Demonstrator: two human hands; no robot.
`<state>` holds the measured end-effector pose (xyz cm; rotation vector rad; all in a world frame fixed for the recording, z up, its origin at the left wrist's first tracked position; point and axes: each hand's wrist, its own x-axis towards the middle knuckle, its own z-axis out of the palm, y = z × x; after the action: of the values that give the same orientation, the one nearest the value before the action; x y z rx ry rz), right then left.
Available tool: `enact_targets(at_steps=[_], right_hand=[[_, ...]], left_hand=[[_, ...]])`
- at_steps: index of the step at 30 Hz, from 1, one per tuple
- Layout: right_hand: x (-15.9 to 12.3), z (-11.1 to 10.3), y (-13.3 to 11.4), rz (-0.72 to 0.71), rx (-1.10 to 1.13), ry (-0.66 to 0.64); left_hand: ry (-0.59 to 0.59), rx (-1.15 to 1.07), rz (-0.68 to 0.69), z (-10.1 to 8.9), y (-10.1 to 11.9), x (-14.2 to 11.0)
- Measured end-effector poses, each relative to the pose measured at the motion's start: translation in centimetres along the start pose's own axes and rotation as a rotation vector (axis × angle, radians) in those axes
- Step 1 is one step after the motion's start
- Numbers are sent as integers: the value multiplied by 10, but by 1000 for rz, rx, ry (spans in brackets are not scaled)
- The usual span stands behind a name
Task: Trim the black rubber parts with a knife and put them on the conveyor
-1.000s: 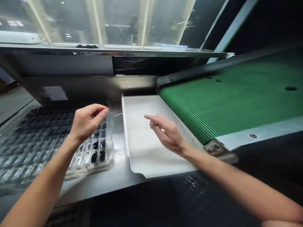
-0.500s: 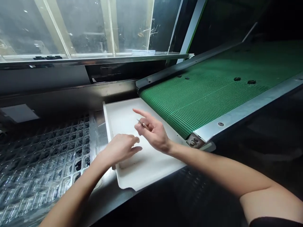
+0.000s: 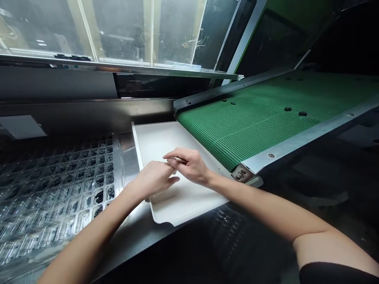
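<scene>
Over the white tray [image 3: 183, 207] my two hands meet. My right hand [image 3: 192, 165] is closed round a thin, pen-like metal tool [image 3: 179, 159]; its exact kind cannot be made out. The tool's front end lies by the back of my left hand [image 3: 155, 177], where the right fingertips touch or nearly touch it. My left hand is loosely bent, palm down, its thumb apart from the fingers, and nothing shows in it. Its fingertips are partly hidden behind my right hand.
A green mesh conveyor belt [image 3: 231, 130] with several small black parts slopes down to the tray's right side. Left of the tray lies a clear plastic pocketed tray [image 3: 75, 215] with black parts in its cells. Glass panels [image 3: 121, 31] stand behind a metal ledge.
My right hand has moved left and its raised index finger has come down, bringing the tool to my left hand. The black parts on the belt have shifted slightly in view.
</scene>
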<state>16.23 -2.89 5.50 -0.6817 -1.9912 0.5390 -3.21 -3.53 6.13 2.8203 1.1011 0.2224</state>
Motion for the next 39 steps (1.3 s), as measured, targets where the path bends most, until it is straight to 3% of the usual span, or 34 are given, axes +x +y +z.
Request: enact_targets(at_steps=[8,11,13,15,17,20,25,39], right_hand=[[-5,7,0,63,64,-30],[-6,9,0,243,224,-34],[-6,10,1,425,396,9],[-5,11,4,555,530,58],[-4,11,5,630,629,97],[-4,10,2,713,767,113],[-5,10,-10,699,802,66],[-7,10,-12,729,823,55]], left_hand=[[-25,-20,-5,-1,3,-1],[-23,-77,-3,-5,2,-1],[-32,-310,-32,-8,-1,-2],[-4,-700,-88,-10,-7,-1],[112,-1057,-151,-10,-13,0],[324,-1276,-212,-6,-18,3],[440,-1317,-251,-2,-17,4],[412,-1240,-248,-5,-11,2]])
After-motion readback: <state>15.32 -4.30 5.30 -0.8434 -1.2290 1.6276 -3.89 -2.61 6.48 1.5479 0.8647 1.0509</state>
